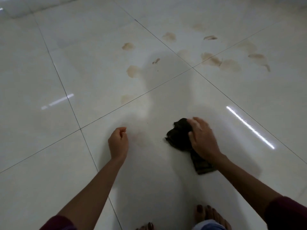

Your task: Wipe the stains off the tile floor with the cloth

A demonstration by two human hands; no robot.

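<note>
Glossy smooth tile floor (99, 163); dark matt cloth (179, 135).

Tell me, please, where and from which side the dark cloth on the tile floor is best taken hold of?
Probably at the bunched, raised end of the dark cloth, coming from above with the palm down, as the right hand lies on it now. That crumpled heap offers folds for a grip; the flat tail near the wrist lies flush on the tile floor and would be harder to pinch.
</note>
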